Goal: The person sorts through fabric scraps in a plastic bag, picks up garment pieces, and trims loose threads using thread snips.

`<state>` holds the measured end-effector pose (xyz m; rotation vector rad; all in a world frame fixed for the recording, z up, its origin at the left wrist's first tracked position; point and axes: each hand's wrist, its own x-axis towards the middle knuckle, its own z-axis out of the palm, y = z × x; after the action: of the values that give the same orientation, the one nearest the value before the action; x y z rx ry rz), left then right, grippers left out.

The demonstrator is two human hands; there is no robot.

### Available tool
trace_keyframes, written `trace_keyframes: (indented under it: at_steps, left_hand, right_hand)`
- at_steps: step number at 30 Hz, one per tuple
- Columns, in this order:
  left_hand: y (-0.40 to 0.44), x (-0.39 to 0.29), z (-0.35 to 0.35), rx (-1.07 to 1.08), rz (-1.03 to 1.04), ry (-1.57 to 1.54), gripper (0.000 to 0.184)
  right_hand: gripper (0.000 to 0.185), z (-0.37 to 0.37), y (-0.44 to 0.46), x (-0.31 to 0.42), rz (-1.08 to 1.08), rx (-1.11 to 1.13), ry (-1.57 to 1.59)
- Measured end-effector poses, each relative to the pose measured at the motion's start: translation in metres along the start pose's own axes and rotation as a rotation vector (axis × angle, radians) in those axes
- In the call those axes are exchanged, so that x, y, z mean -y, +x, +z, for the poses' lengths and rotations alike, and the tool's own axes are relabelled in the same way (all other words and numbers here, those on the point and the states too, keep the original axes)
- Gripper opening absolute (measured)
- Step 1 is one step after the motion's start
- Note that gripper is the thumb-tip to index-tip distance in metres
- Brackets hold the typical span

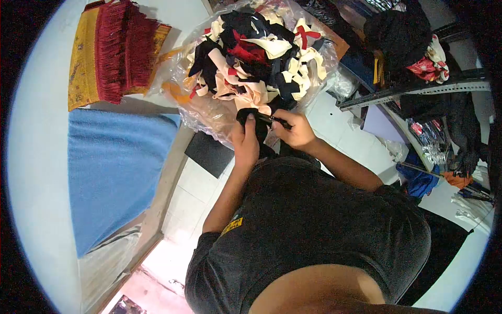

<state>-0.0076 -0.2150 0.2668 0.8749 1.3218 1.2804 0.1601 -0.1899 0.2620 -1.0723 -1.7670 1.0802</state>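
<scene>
My left hand [245, 142] is closed, with the thumb pressed on a small black cloth piece [243, 114]. In my right hand [296, 131], fingers curl around a slim black tool [282, 123], whose tip points at the black cloth; its exact kind is too small to tell. Both hands are close together in front of my chest, at the near edge of a clear plastic bag [201, 116]. The bag holds a heap of cloth scraps [253, 63] in black, cream, peach and red.
To the left hang a blue towel [120, 167] and a yellow cloth with red fringe [117, 55]. A black metal rack [413, 89] on the right carries dark garments and plastic-wrapped items. A dark flat square [209, 153] lies on the white tiled floor [196, 183].
</scene>
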Motion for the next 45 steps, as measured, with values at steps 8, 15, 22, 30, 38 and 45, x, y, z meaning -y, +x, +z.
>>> trace_keyframes:
  at_steps: [8,15,22,30,38,45]
  left_hand:
    - [-0.004,0.002,0.007,0.002,0.039,0.069,0.023]
    - [-0.009,-0.003,0.008,-0.029,0.025,0.082,0.023]
    - [-0.008,-0.003,0.009,-0.018,0.096,0.147,0.024]
    - [-0.005,-0.003,0.005,-0.008,0.053,0.08,0.023]
    - [-0.001,-0.008,0.007,-0.002,0.121,0.069,0.025]
    - [0.005,0.014,-0.002,-0.031,0.129,0.082,0.024]
  right_hand:
    - [0.013,-0.007,-0.007,0.002,0.059,0.028,0.016]
    - [0.013,-0.007,-0.008,0.003,0.023,0.031,0.033]
    - [0.012,-0.008,-0.008,0.001,0.054,0.062,0.05]
    - [0.012,-0.008,-0.003,0.006,0.033,0.055,0.055]
    - [0.01,-0.006,0.002,0.01,-0.016,-0.017,0.034]
    - [0.008,-0.004,0.006,0.015,-0.001,-0.006,-0.013]
